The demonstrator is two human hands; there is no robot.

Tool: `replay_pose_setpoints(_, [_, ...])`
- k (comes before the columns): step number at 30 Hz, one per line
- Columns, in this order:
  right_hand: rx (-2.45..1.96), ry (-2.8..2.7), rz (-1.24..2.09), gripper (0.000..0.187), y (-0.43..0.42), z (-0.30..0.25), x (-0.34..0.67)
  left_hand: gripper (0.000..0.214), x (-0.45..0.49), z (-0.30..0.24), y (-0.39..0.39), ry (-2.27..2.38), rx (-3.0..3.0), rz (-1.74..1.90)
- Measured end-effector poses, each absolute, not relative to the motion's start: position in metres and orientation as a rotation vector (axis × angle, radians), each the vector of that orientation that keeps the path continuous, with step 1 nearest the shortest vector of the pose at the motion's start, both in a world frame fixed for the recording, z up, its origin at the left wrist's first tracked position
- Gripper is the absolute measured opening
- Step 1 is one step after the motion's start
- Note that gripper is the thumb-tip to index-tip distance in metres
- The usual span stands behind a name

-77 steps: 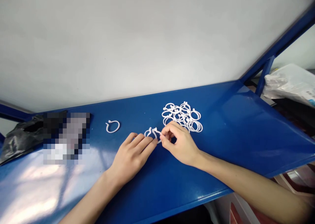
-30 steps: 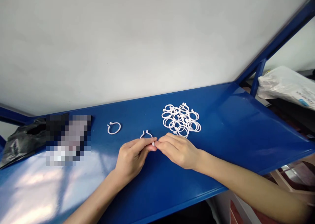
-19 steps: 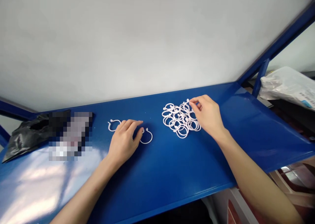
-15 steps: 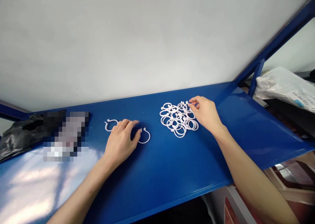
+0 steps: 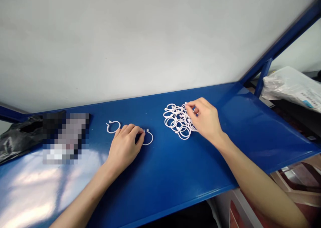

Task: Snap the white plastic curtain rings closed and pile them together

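Note:
My left hand (image 5: pixel 126 143) is closed, thumb and index finger pinched at one end of an open white plastic ring (image 5: pixel 151 139) that lies on the blue table. Just left of that hand lies another white ring (image 5: pixel 107 127) with a gap between its small knobbed ends. A pile of similar white rings (image 5: pixel 178 124) overlaps to the right of centre. Over the pile's right side, my right hand (image 5: pixel 204 117) has thumb and index finger pinched at a ring (image 5: pixel 186 104) near the back edge. The hand covers part of the pile.
The blue table (image 5: pixel 170 174) meets a pale wall (image 5: pixel 150 47) at the back. A black plastic bag (image 5: pixel 17 137) and a blurred-out flat object (image 5: pixel 71 131) lie at the left. Beyond a blue frame post (image 5: pixel 262 77) sits a clear wrapped package (image 5: pixel 296 86) at the right.
My left thumb and index finger have come together at the ring end. My right hand has moved slightly left over the pile, its fingertips closing.

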State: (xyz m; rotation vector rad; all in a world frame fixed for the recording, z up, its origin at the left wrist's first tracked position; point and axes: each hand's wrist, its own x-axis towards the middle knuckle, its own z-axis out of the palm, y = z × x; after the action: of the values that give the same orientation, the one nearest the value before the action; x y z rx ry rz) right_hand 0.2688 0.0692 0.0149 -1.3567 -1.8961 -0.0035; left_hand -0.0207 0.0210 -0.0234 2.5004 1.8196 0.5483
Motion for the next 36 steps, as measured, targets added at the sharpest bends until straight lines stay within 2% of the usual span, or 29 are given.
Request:
replay_pose_setpoints(3, [-1.090,-2.058,0.190,0.018,0.042,0.009,0.241,0.016,-0.014,-0.020,0.016,1.710,2.483,0.758])
replay_pose_setpoints(6, [-1.027,-2.120,0.505,0.026,0.016,0.000,0.217,0.016,-0.004,-0.013,0.006,1.606,2.443,1.009])
replay_pose_setpoints(10, [-1.013,-2.037,0.719,0.014,0.004,-0.011,0.205,0.013,0.006,-0.004,-0.007,1.525,2.337,1.161])
replay_pose_setpoints(13, [-0.940,-2.017,0.668,0.011,0.007,-0.017,0.206,0.010,0.008,-0.003,-0.009,1.520,2.104,1.076])
replay_pose_setpoints(17, [-0.801,-2.057,0.645,0.013,0.007,-0.019,0.206,0.017,0.007,-0.005,-0.008,1.435,1.902,0.958])
replay_pose_setpoints(26, [-0.666,-2.022,0.627,0.013,0.003,-0.017,0.207,0.021,0.008,-0.004,-0.018,1.359,2.175,1.051])
replay_pose_setpoints(32, [-0.599,-2.122,0.478,0.017,0.007,-0.019,0.210,0.018,0.008,-0.005,-0.016,1.303,2.302,1.041])
replay_pose_setpoints(34, [-0.650,-2.170,0.403,0.019,0.013,-0.012,0.214,0.013,0.002,-0.005,-0.010,1.266,2.373,0.982])
replay_pose_setpoints(36, [-0.770,-2.180,0.289,0.021,0.024,-0.003,0.222,0.018,-0.008,-0.003,-0.001,1.334,2.475,0.914])
